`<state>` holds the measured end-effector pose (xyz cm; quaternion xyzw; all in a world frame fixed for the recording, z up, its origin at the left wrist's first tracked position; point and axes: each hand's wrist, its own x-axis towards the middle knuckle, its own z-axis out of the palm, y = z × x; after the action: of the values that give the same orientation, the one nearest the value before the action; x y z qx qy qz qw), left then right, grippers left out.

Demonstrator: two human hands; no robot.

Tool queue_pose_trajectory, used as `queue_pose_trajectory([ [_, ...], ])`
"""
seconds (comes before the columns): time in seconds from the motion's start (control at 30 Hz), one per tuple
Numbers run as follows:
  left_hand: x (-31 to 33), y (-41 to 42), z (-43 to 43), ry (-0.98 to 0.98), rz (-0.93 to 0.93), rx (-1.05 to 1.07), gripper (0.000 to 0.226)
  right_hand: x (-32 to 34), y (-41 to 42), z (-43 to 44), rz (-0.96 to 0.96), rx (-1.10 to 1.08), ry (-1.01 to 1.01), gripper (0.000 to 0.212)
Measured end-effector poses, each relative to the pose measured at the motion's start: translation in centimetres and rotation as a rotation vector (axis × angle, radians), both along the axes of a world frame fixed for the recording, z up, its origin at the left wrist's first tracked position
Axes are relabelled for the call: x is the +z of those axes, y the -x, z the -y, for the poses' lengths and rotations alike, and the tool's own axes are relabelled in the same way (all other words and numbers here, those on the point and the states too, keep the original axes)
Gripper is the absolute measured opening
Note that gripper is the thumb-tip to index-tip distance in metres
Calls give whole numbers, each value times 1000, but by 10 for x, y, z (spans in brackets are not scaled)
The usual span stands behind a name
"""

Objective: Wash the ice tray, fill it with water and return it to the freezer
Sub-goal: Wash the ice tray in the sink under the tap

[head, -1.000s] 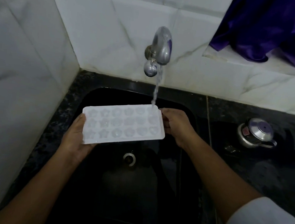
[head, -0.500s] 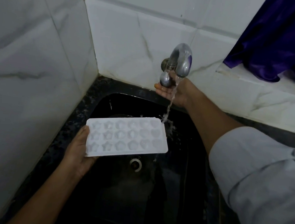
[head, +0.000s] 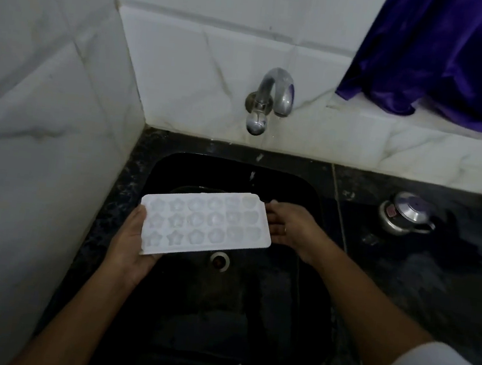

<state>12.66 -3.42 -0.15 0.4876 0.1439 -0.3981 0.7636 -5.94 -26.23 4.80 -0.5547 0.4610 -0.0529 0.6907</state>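
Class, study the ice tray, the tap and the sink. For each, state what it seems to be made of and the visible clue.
Ice tray: probably plastic, white, slightly translucent, matte; moulded star and flower cells.
Tap: metal, polished chrome-like finish; bright reflections on its curved spout.
Sink: black and smooth with a dull sheen; stone composite or coated metal, I cannot tell which.

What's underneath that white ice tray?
Below the ice tray lies the black sink, its drain showing just past the near edge. The left hand supports it, fingers underneath hidden.
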Motion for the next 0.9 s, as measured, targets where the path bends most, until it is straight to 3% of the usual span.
queue_pose_trajectory([
  [0.23, 16, 5, 8, 26, 8, -162, 40, 0, 25, -45, 42, -166, 63, 25],
  [0.5, 18, 0, 1, 94, -82, -351, 46, -11, 39, -64, 59, -198, 165, 28],
  [0.73, 7, -15, -5, 75, -98, -321, 51, -9, 38, -73, -110, -9, 493, 23],
  [0.83, 3, -17, -2, 73, -70, -307, 51, -1, 38, -74, -310, 159, 940, 42],
  [0.9, 3, -16, -1, 62, -46, -291, 48, 4, 38, -76, -345, 310, 1201, 50],
])
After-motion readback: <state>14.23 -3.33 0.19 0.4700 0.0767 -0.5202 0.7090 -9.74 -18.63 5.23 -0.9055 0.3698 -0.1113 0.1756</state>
